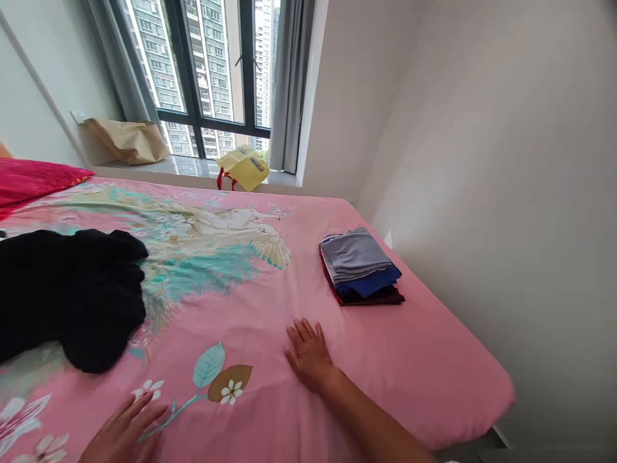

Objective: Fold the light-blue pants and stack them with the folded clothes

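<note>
My right hand (308, 354) lies flat on the pink bedsheet (270, 418), fingers outstretched and holding nothing. Low at the left, my left hand (125, 431) is partly cut off by the frame's bottom edge; its fingers are extended over the sheet's printed flowers, with nothing in them. Beyond my right hand, to the right, sits a neat stack of folded clothes (359, 254), grey on top, with blue and dark red pieces below. A crumpled black garment (77, 289) is spread on the bed at the left, farther away than my left hand.
A red pillow or cushion (33, 183) rests at the bed's far left. On the windowsill stand a brown paper bag (130, 141) and a yellow bag (247, 168) with red handles. White wall (482, 225) runs along the bed's right side.
</note>
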Motion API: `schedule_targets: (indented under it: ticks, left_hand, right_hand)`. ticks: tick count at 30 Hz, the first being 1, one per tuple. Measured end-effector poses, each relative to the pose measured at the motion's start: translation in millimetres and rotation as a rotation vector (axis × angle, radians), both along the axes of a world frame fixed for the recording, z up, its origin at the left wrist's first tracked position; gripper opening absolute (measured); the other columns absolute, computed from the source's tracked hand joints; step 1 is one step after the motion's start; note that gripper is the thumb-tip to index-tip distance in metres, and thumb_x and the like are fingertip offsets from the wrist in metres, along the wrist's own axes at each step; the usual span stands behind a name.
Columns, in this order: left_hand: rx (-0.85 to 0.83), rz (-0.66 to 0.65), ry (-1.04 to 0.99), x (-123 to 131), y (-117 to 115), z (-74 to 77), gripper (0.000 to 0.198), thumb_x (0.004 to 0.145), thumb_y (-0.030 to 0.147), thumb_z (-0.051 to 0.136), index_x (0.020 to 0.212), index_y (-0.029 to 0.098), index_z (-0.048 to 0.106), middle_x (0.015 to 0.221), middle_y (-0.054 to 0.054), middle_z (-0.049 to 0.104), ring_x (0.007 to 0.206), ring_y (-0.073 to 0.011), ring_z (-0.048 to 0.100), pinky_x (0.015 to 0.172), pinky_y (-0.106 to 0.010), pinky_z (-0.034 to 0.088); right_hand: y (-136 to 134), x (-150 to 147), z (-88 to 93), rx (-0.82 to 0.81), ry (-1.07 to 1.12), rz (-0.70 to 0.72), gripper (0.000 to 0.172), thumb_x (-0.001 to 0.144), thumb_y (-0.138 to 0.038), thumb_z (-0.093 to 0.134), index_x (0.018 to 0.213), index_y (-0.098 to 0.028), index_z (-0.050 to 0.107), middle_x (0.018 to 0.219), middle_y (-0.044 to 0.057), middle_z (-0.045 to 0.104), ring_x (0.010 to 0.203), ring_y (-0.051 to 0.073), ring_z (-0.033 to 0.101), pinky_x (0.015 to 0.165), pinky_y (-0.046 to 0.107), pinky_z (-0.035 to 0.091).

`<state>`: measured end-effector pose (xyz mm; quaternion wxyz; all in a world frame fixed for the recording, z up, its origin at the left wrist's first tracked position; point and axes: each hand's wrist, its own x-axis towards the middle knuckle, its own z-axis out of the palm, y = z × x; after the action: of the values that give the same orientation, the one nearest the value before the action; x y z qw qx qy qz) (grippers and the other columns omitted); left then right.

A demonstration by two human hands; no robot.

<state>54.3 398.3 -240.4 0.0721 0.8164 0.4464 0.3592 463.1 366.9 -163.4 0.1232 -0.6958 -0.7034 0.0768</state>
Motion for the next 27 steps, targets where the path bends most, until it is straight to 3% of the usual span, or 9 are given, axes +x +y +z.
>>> schedule_targets:
  ticks: [3,6,12,14,17,19,21,24,27]
  left_hand:
    - [0.046,0.086,0.05,-1,-19,19.9,0.036,0.074,0.038,0.059,0.108,0.042,0.068,0.125,0.001,0.066,0.122,-0.0312,0.056,0.101,-0.051,0.047]
    - [-0.06,0.228,0.119,5,-19,47.7,0.042,0.081,0.036,0.054,0.121,0.027,0.062,0.137,-0.007,0.056,0.131,-0.0285,0.047,0.108,-0.047,0.04]
    - [-0.337,0.521,0.116,-9,60,96.3,0.09,0.068,0.035,0.073,0.146,0.016,0.032,0.158,-0.018,0.015,0.146,-0.0341,0.01,0.115,-0.056,0.016]
    - [-0.406,0.554,0.089,-17,87,108.7,0.077,0.071,0.029,0.07,0.14,0.015,0.041,0.157,-0.02,0.02,0.145,-0.0375,0.01,0.112,-0.062,0.011]
    - [-0.468,0.489,0.032,-10,104,118.6,0.035,0.089,0.023,0.042,0.114,0.01,0.062,0.127,-0.022,0.06,0.128,-0.034,0.048,0.106,-0.057,0.03]
    - [-0.5,0.359,-0.009,18,92,118.4,0.043,0.095,0.022,0.025,0.104,0.012,0.066,0.094,-0.014,0.073,0.095,-0.0235,0.067,0.093,-0.042,0.047]
    - [-0.497,0.192,-0.043,58,65,115.3,0.045,0.096,0.026,0.022,0.104,0.015,0.066,0.078,-0.007,0.073,0.074,-0.0165,0.068,0.079,-0.03,0.051]
    - [-0.393,-0.02,-0.052,104,25,112.9,0.033,0.087,0.036,0.05,0.113,0.023,0.065,0.114,-0.008,0.069,0.107,-0.0207,0.062,0.099,-0.033,0.043]
    - [-0.327,0.091,-0.041,92,26,116.2,0.081,0.062,0.032,0.077,0.138,0.026,0.047,0.155,-0.009,0.031,0.143,-0.0323,0.023,0.117,-0.05,0.007]
  right_hand:
    - [-15,-6,-16.1,-0.002,-0.078,-0.05,0.052,0.095,-0.043,0.031,0.141,-0.021,0.044,0.15,0.007,0.037,0.141,0.024,0.027,0.116,0.053,0.011]
    - [-21,-8,-37.8,0.091,-0.173,-0.089,0.054,0.093,-0.044,0.031,0.137,-0.019,0.049,0.146,0.009,0.042,0.137,0.027,0.034,0.113,0.053,0.017]
    - [-20,0,-73.4,0.416,-0.242,0.002,0.056,0.09,-0.043,0.026,0.123,-0.013,0.06,0.131,0.012,0.057,0.124,0.03,0.049,0.103,0.053,0.031]
    - [-20,2,-76.6,0.492,-0.261,0.025,0.055,0.09,-0.043,0.027,0.119,-0.012,0.061,0.127,0.013,0.06,0.119,0.03,0.053,0.1,0.052,0.034]
    - [-17,3,-77.4,0.555,-0.264,0.04,0.052,0.09,-0.044,0.029,0.116,-0.012,0.061,0.123,0.014,0.063,0.114,0.03,0.057,0.096,0.049,0.038]
    - [-15,3,-77.3,0.574,-0.248,0.042,0.051,0.089,-0.044,0.031,0.115,-0.013,0.061,0.122,0.014,0.063,0.112,0.03,0.058,0.095,0.047,0.04]
    - [-15,2,-77.5,0.574,-0.232,0.038,0.05,0.088,-0.044,0.032,0.115,-0.014,0.061,0.121,0.014,0.063,0.112,0.031,0.058,0.095,0.048,0.04]
    - [-16,2,-77.3,0.545,-0.206,0.015,0.049,0.088,-0.043,0.031,0.113,-0.014,0.062,0.12,0.015,0.064,0.112,0.031,0.058,0.095,0.049,0.041]
    - [-18,0,-74.6,0.507,-0.181,-0.011,0.049,0.088,-0.042,0.031,0.111,-0.013,0.063,0.121,0.016,0.063,0.114,0.031,0.056,0.098,0.049,0.04]
